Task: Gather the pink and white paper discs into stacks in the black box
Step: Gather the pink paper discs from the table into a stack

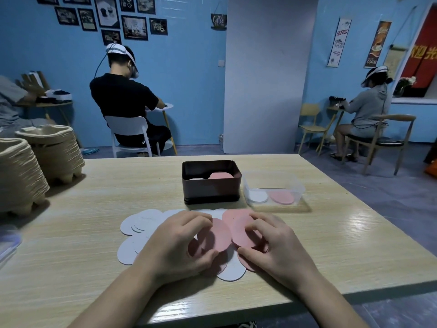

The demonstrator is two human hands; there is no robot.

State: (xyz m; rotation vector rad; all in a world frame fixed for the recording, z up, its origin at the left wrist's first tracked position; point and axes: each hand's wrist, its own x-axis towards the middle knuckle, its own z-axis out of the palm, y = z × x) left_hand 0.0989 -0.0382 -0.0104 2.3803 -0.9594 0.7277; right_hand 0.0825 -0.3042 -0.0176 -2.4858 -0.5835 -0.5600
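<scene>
Several pink discs [218,235] and white discs [139,224] lie spread and overlapping on the wooden table [331,245] in front of me. My left hand [179,245] curls over the pile and pinches a pink disc between thumb and fingers. My right hand [272,242] grips another pink disc [243,230] by its edges. Behind the pile stands the black box [210,189], with a pink stack [221,175] and a white stack [196,178] inside.
A clear plastic tub [274,185] right of the box holds a white and a pink disc. Stacks of pulp trays [49,152] stand at the left. Two seated people work at small tables further back.
</scene>
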